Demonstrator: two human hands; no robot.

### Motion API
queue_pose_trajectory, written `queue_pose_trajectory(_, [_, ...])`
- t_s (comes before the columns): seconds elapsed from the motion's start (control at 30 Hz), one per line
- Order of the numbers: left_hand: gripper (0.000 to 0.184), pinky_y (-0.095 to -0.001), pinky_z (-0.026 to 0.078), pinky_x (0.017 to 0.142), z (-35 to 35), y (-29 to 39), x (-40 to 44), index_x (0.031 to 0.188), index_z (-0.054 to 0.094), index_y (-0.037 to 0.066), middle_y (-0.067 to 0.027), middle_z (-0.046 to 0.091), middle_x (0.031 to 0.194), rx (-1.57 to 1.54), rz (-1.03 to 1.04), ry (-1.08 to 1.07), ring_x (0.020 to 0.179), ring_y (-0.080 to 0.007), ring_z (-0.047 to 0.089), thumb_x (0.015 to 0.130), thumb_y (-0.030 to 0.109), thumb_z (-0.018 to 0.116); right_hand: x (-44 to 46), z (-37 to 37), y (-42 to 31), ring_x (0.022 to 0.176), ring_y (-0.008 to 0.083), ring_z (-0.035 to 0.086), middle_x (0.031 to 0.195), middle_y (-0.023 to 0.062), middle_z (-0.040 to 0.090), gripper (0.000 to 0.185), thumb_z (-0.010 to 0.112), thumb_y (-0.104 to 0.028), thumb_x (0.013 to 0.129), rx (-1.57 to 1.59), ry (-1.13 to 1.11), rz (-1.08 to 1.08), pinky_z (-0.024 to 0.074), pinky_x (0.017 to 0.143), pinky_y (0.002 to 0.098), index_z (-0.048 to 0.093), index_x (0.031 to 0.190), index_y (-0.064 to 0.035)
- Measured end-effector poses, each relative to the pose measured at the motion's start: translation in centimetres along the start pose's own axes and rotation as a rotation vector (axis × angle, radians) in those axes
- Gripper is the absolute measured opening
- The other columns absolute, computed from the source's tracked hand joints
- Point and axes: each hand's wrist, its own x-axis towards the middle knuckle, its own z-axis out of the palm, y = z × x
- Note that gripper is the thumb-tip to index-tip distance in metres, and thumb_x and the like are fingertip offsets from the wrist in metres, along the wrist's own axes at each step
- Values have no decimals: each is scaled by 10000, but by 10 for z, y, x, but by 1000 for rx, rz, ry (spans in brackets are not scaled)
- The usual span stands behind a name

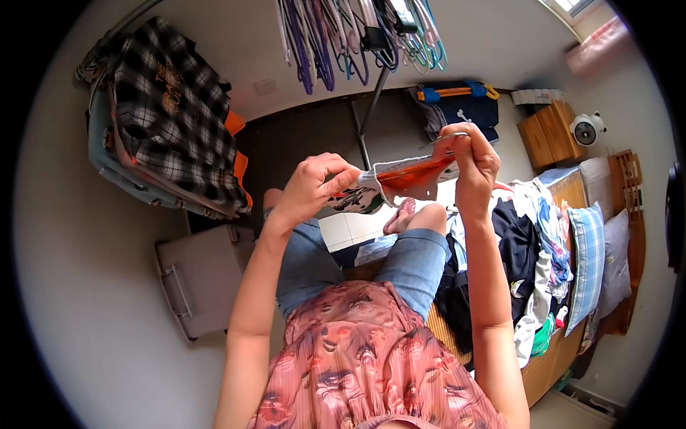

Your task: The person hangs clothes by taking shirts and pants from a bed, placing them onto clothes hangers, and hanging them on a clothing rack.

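Between my hands, in front of my knees, stretches a small piece of clothing (414, 179), white with a dark pattern outside and orange-red inside. A pale, gathered edge runs along its top, and its exact kind is hard to make out. My left hand (321, 182) pinches one end of that edge between thumb and fingers. At the other end, my right hand (468, 157) is closed on the cloth, raised slightly higher. A thin greyish strip shows at its fingertips; whether it belongs to the cloth I cannot tell.
A pile of clothes (514, 243) lies on the bed to my right, beside a blue checked pillow (587, 257). Several hangers (357, 39) hang ahead on a stand. To the left are a plaid shirt (171, 107) over a basket and a beige suitcase (196, 279).
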Motion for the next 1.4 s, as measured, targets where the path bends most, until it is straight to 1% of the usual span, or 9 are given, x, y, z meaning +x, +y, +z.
queue_pose_trajectory(0.1, [235, -240, 429, 649, 1, 4, 3, 864, 681, -13, -13, 575, 748, -234, -151, -126, 712, -84, 542, 904, 215, 640, 0, -2, 3, 672, 68, 557, 734, 14, 615, 136, 525, -90, 967, 14, 18, 19, 414, 624, 198, 632, 946, -10])
queue_pose_trajectory(0.5, [167, -181, 433, 641, 9, 12, -4, 960, 668, -11, 30, 610, 830, -338, -342, -299, 718, -26, 520, 875, 132, 689, -5, -2, 17, 663, 78, 581, 760, 35, 617, 118, 520, -31, 931, 64, 69, 69, 452, 610, 222, 633, 913, -4])
queue_pose_trajectory(0.63, [154, -223, 473, 577, 15, 5, -1, 918, 678, -30, -3, 613, 788, -340, -314, -93, 668, -68, 573, 810, 68, 729, -7, -8, 17, 652, 101, 584, 755, 43, 605, 126, 525, -53, 933, 60, -4, 27, 455, 615, 241, 629, 886, 0])
queue_pose_trajectory(0.77, [178, -298, 455, 663, 29, 21, 0, 866, 685, 49, -52, 606, 827, 563, 231, 326, 719, -200, 577, 705, 33, 758, -8, -19, 16, 687, 106, 565, 749, 41, 580, 225, 499, -141, 978, 6, -57, -2, 447, 648, 245, 607, 855, 13])
queue_pose_trajectory(0.87, [173, -310, 464, 694, 32, 20, 0, 913, 673, 38, -66, 624, 899, 731, 445, 361, 802, -222, 579, 753, 28, 737, -7, -19, 14, 682, 128, 564, 734, 48, 575, 235, 499, -142, 969, 77, -23, 17, 448, 643, 263, 617, 829, 6])
queue_pose_trajectory(1.13, [113, -241, 462, 664, 37, 9, 12, 979, 658, -15, -40, 597, 902, 110, 36, 137, 774, -112, 558, 896, 59, 638, -8, 4, 12, 656, 164, 564, 691, 57, 604, 216, 541, -163, 946, 112, -2, -83, 452, 628, 293, 626, 819, -11])
queue_pose_trajectory(1.27, [94, -230, 432, 657, 31, 13, 18, 931, 654, -41, -38, 586, 837, 108, 122, 144, 758, -110, 540, 901, 45, 628, -8, -12, 8, 841, 173, 591, 800, 50, 664, 166, 555, -158, 935, 94, -105, -78, 476, 771, 298, 662, 954, -31])
queue_pose_trajectory(1.3, [93, -229, 430, 659, 24, 13, 20, 926, 652, -44, -37, 585, 835, 124, 130, 150, 755, -109, 537, 899, 41, 629, -8, -24, 7, 995, 192, 580, 986, 64, 677, 223, 505, -170, 973, 75, -184, -72, 468, 881, 315, 654, 1072, -37])
queue_pose_trajectory(1.4, [93, -223, 416, 660, -3, 5, 21, 914, 644, -55, -40, 589, 839, 131, 100, 168, 758, -108, 530, 888, 34, 640, -9, -63, 24, 1071, 231, 580, 1155, 70, 622, 253, 552, -89, 925, -335, -337, -23, 470, 959, 336, 645, 1160, -98])
